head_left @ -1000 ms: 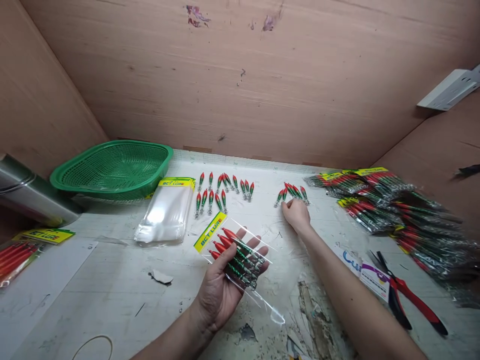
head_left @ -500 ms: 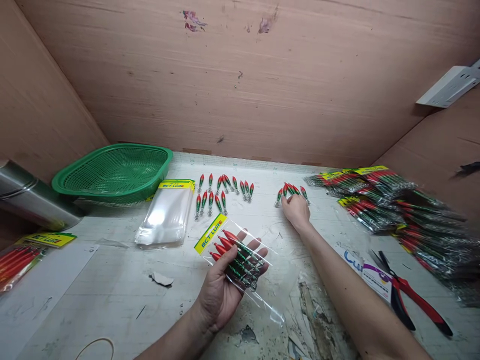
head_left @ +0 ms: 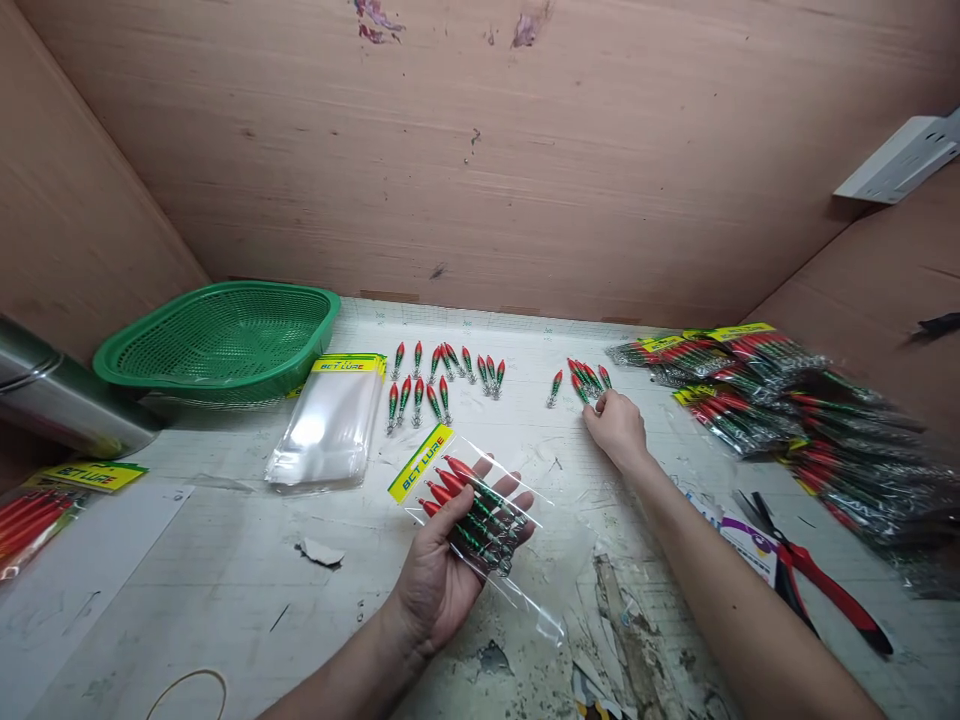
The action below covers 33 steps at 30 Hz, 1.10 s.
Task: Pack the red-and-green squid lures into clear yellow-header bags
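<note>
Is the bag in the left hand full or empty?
Not empty: red and green lures show through the clear bag in the left hand.

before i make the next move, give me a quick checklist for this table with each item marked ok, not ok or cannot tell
1. Clear plastic bag with yellow printed header secure in the left hand: ok, thumb across it.
2. Slim red-and-green lures in that bag aligned: ok, red ends toward header.
3. Bag's far end sealed: cannot tell.
4. Right hand gripping a loose red-and-green lure: cannot tell, fingertips are at its lower end.
5. Red-and-black-handled metal tool clear of the right forearm in view: not ok, forearm hides part of one handle.
</note>
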### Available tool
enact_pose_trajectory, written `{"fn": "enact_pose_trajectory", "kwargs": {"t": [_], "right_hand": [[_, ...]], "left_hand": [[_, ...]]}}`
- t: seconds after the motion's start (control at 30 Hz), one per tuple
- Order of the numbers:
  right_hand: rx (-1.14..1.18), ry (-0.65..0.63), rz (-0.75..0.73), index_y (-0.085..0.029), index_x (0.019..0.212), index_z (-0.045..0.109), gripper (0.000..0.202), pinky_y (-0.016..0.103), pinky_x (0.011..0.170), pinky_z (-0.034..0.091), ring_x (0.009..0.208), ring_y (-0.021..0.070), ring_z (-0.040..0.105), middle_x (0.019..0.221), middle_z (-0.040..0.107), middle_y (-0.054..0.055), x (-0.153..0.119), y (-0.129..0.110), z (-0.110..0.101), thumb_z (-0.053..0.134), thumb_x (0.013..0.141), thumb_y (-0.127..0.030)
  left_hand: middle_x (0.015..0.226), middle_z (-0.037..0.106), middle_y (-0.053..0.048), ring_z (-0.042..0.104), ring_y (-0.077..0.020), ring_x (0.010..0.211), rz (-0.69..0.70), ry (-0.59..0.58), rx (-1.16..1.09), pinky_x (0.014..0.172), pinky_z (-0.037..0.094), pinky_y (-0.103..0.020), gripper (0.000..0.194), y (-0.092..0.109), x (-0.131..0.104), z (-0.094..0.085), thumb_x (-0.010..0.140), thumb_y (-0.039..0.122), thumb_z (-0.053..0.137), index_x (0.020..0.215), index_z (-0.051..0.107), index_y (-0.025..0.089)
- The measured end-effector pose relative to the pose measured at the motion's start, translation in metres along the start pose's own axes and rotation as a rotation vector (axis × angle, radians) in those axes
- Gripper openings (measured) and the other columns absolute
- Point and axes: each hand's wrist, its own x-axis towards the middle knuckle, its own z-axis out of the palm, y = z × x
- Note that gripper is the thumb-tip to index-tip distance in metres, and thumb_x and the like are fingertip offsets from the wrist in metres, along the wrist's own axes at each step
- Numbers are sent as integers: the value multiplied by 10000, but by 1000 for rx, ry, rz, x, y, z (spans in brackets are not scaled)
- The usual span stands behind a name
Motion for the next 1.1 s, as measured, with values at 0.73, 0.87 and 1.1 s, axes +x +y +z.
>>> {"fn": "enact_pose_trajectory", "kwargs": {"t": [0.73,0.87,1.1], "right_hand": [[737,-20,-466,-209,935,685,198,204,534,568,667,171,667,804,680,42,-162,42,-120,701,792,-344],[546,206,-655,-206,982,655,134,258,682,552,823,180,636,897,642,49,-190,16,-102,624,852,-202],[501,407,-719,-160,1047,629,236,321,692,482,821,185,563,872,572,68,-200,-18,-69,618,829,-69]], "left_hand": [[1134,669,-141,655,-289,1013,23,27,-11,866,530,-442,511,4,4,1,914,190,467,1411,351,163],[1140,667,-141,658,-273,1009,11,15,6,905,512,-449,500,2,3,0,919,198,459,1409,365,168],[1152,659,-154,661,-272,1003,12,12,31,835,548,-407,474,-1,0,2,917,201,469,1383,400,158]]}}
